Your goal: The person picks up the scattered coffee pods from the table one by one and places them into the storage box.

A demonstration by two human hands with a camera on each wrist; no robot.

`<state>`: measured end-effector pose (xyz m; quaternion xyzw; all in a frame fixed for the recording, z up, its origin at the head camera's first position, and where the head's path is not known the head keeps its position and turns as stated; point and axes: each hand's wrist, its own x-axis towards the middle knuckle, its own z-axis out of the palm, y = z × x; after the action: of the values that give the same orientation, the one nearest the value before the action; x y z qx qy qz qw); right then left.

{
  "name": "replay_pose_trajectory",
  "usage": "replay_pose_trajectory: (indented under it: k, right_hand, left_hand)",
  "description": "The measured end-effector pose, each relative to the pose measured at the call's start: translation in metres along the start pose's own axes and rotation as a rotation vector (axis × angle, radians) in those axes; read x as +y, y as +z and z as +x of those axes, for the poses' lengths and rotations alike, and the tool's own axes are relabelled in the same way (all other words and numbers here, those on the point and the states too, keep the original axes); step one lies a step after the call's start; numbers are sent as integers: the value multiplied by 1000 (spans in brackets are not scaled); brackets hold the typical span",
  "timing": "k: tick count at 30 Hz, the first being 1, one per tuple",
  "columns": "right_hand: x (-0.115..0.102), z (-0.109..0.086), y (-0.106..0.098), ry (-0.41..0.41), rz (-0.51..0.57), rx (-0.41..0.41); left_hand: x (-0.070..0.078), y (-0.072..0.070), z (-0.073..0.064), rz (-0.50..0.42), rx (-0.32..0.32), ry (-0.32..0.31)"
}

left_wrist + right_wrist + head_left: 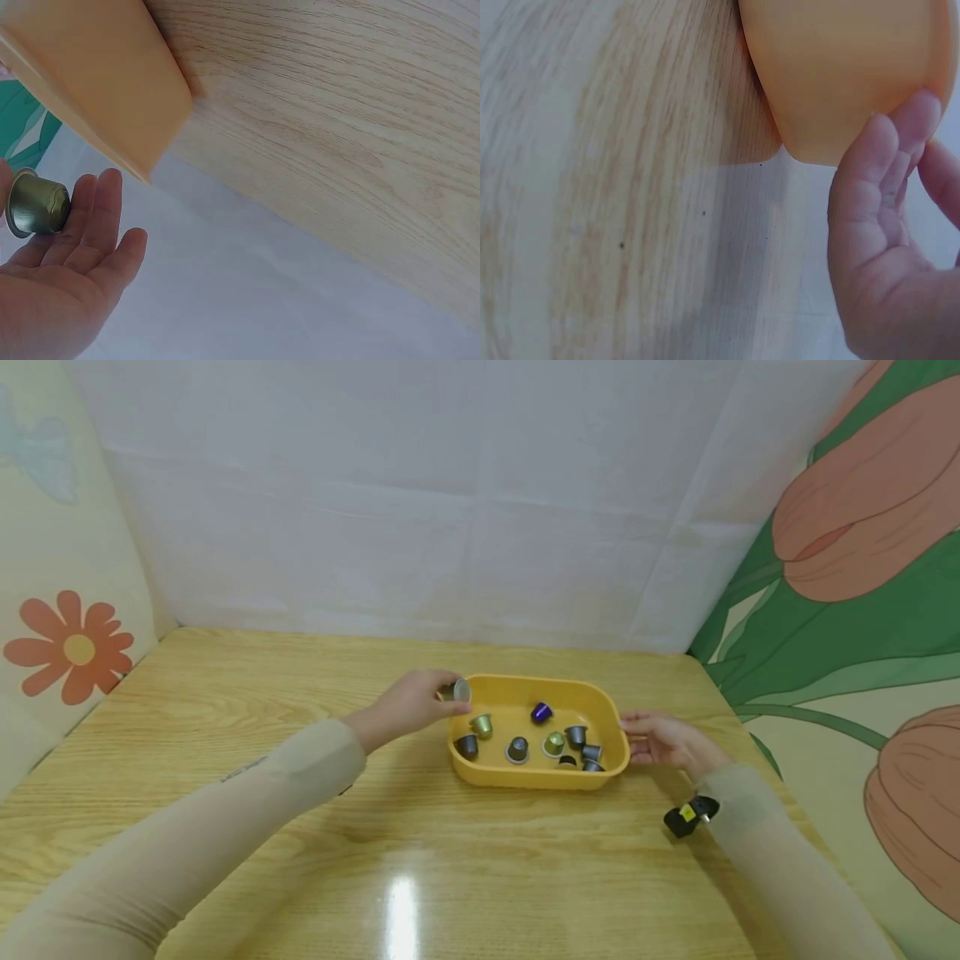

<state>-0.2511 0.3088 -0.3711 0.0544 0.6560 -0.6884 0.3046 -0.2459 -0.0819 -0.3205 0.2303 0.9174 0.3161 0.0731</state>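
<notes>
In the head view my left hand (412,703) is over the left end of a yellow plastic bin (517,778). It pinches a coffee capsule (461,691), which shows olive-green and metallic in the left wrist view, between thumb and fingers. Several more capsules lie scattered in the bin, among them a purple capsule (541,713), a gold-green capsule (482,725) and a dark grey capsule (517,749). At the bin's right end, my right hand (669,742) touches the outer wall with nearly straight fingers (859,180).
The bin stands on a wood-grain table (360,852). A white cloth (420,510) hangs behind the table's back edge. Printed flower panels stand at both sides. A small black device (690,815) is strapped at my right wrist.
</notes>
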Motion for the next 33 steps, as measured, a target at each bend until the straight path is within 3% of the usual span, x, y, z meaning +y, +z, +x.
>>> replay_pose_trajectory:
  k: [10, 19, 27, 33]
  right_hand:
    - [1, 1, 0, 2, -8, -3]
    - [2, 1, 0, 0, -10, -1]
    - [0, 2, 0, 2, -22, 21]
    - [0, 1, 1, 6, -23, 21]
  left_hand:
    - [6, 5, 5, -11, -28, -6]
    - [11, 11, 12, -7, -35, 38]
    - [17, 19, 19, -73, -39, -29]
    - [17, 25, 21, -95, -47, -11]
